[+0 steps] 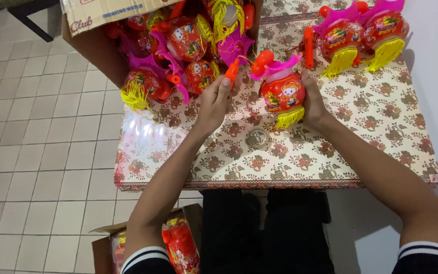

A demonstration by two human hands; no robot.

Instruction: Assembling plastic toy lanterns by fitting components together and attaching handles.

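Lying left of the lantern (283, 92), the tiled floor (41, 127) runs beside the tabletop (361, 147), which wears a flowered cloth. A cardboard box (93, 38), up and left of the lantern, spills a heap of toy lanterns (178, 50) onto the cloth, crowding the space just left of it. The left hand (214, 104) rises from below, its grip pinched on an orange handle (232, 71) close to the lantern's left side. The lantern itself stands on the tabletop near the middle, red and round, with a pink frill on top and a yellow fringe below. A small roll of tape (257, 137) lies on the cloth just below it. The right hand (313, 99) presses against the lantern's right side, its grip cupped around the body. Two finished lanterns (363, 38) stand up and right of it, well apart. Below it, beside the person's knees, a second box (178, 243) on the floor holds more red toys.
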